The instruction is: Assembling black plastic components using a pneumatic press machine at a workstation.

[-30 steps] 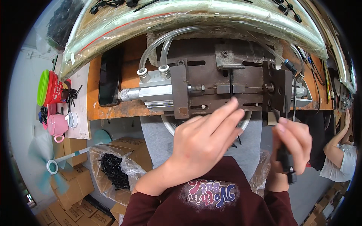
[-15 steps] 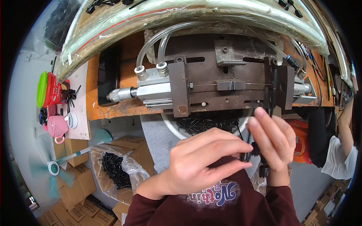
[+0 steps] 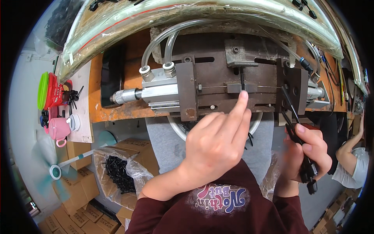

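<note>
My left hand [image 3: 214, 142] reaches up to the dark metal fixture [image 3: 212, 74], index finger stretched out. Its fingertip touches or nearly touches the lower end of a thin black rod [image 3: 242, 76], which stands between two small metal blocks [image 3: 233, 89] under a bracket [image 3: 238, 58]. The other fingers lie beside the index finger, and no object shows in them. At the right, my right hand [image 3: 313, 150] is closed around several slim black plastic rods [image 3: 291, 104] with blocky ends. Parts of that hand are blurred.
Silver air cylinders [image 3: 159, 91] with clear hoses flank the fixture on the orange bench [image 3: 130, 112]. A white-rimmed basin [image 3: 177, 128] sits on my lap. A carton of black parts [image 3: 119, 175], a fan [image 3: 55, 172] and a pink cup [image 3: 59, 129] are left; another person's arm [image 3: 348, 148] is right.
My left hand has moved up from beside my right hand to the fixture. A black rod now stands between the blocks. My right hand has shifted right with its rods.
</note>
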`<move>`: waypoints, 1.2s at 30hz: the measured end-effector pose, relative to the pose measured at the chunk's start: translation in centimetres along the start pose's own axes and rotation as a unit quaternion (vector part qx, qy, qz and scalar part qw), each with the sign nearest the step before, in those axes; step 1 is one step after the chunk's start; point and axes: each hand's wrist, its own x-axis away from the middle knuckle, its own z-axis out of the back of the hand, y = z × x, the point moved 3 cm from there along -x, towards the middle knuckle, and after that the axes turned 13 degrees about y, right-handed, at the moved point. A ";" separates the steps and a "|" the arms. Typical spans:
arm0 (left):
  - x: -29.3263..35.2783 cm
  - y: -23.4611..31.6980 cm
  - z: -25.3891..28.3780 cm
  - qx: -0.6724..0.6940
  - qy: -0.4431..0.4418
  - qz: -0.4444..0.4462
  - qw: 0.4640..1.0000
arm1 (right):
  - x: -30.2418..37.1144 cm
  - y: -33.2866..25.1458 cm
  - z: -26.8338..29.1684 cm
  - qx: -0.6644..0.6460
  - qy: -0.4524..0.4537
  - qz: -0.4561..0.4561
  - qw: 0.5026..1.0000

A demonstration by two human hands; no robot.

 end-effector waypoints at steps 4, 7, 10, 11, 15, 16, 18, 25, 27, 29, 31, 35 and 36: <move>-0.3 -0.3 0.2 -0.004 -0.018 0.012 1.000 | -0.5 0.1 0.8 0.006 -0.045 -0.038 0.998; -0.5 -0.3 0.5 0.013 -0.038 0.037 0.999 | -0.9 0.3 1.4 0.031 -0.041 -0.034 0.998; -0.9 -0.2 1.0 0.117 0.016 0.052 0.992 | -1.0 0.5 1.0 0.006 -0.053 -0.048 0.997; -1.0 -0.1 1.1 0.151 0.022 0.043 0.987 | -0.9 0.5 0.8 -0.019 -0.068 -0.064 0.995; -1.1 0.2 1.5 0.207 0.010 -0.021 0.978 | -0.6 0.8 -0.6 -0.073 -0.095 -0.098 0.988; -1.2 0.3 1.6 0.210 0.008 -0.014 0.978 | -0.5 0.9 -0.8 -0.077 -0.098 -0.106 0.987; -1.5 0.4 2.0 0.216 0.005 0.001 0.976 | -0.5 1.0 -1.1 -0.077 -0.103 -0.121 0.984; -1.6 1.0 3.1 0.372 -0.024 0.118 0.920 | -0.2 -1.0 -1.6 0.082 -0.134 0.048 0.986; -1.3 1.0 2.9 0.365 -0.018 0.113 0.924 | 0.2 -1.3 -2.1 0.089 -0.122 0.096 0.984; -1.1 1.0 2.7 0.362 0.004 0.109 0.926 | 0.4 -1.2 -2.2 0.087 -0.107 0.101 0.985; -0.8 1.2 3.1 0.354 -0.004 0.135 0.926 | 0.4 -1.0 -2.1 0.088 -0.089 0.089 0.988; -0.3 0.7 3.2 0.199 0.010 0.102 0.975 | -0.4 -0.5 -1.8 0.139 -0.039 0.058 0.988; 0.1 0.4 2.8 0.161 -0.004 0.092 0.983 | -0.3 -0.2 -1.4 0.139 -0.039 0.028 0.989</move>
